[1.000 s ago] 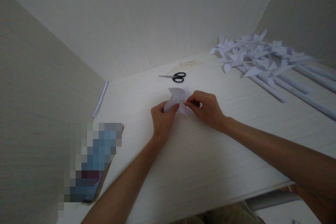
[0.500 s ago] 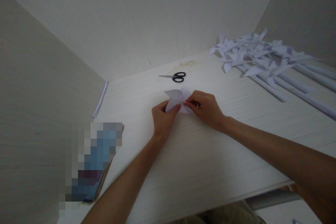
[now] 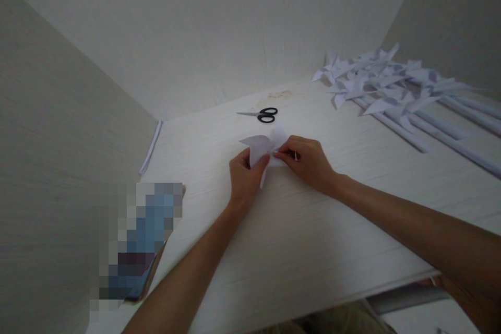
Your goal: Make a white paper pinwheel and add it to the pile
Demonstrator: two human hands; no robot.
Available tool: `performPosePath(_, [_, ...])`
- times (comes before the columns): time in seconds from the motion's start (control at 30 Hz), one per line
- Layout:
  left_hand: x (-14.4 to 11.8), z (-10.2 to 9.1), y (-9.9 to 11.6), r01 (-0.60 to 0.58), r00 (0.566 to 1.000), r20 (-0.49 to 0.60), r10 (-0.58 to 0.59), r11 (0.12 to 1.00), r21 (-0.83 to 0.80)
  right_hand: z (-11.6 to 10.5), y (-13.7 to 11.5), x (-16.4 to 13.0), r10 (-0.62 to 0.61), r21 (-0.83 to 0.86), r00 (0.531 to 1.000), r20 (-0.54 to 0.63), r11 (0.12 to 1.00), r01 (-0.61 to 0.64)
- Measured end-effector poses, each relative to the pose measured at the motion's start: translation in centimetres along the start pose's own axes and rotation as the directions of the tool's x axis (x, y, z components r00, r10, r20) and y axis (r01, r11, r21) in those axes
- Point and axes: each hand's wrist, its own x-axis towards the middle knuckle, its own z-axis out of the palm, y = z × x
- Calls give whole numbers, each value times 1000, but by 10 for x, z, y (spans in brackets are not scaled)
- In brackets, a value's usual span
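a white paper pinwheel (image 3: 259,150) is held in front of the person, over the middle of the tabletop (image 3: 313,250), its thin sheet curled into pointed vanes. the left hand (image 3: 246,175) grips it between thumb and fingers; the right hand (image 3: 307,159) has thumb and fingertips pinched together at its center, though any small part between them is too fine to make out. just beyond lie scissors (image 3: 267,115), black loops to the right, slim metal blades to the left. farther right, more paper pinwheels (image 3: 403,104) overlap in a spiky heap on smooth rolled paper sticks (image 3: 462,148). by the left wall lie a narrow white strip (image 3: 151,147) and a flat, phone-like slab (image 3: 151,229), mostly pixelated. the pale, faintly streaked surface stretches between hands and front edge, with walls behind and left.
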Motion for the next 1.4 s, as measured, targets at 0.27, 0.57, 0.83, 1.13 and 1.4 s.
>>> performPosePath(0.27, [-1, 1, -6, 91, 996, 44, -82, 959, -269, -1, -3, 1, 37, -8, 999, 14, 999, -37])
performPosePath(0.57, [0, 1, -10, 92, 996, 33, -86, 963, -253, -1, -2, 1, 43, -14, 999, 8, 999, -43])
performPosePath(0.83, [0, 1, -3, 62, 995, 83, -46, 977, -203, -2, -1, 2, 50, 10, 998, -22, 999, -50])
performPosePath(1.13, [0, 0, -4, 32, 997, 72, -22, 989, -144, -2, 1, 2, 88, 146, 994, -64, 986, -77])
performPosePath(1.4, [1, -1, -5, -20, 1000, -14, 19, 999, -31, -4, 0, 2, 69, 171, 996, -55, 983, -59])
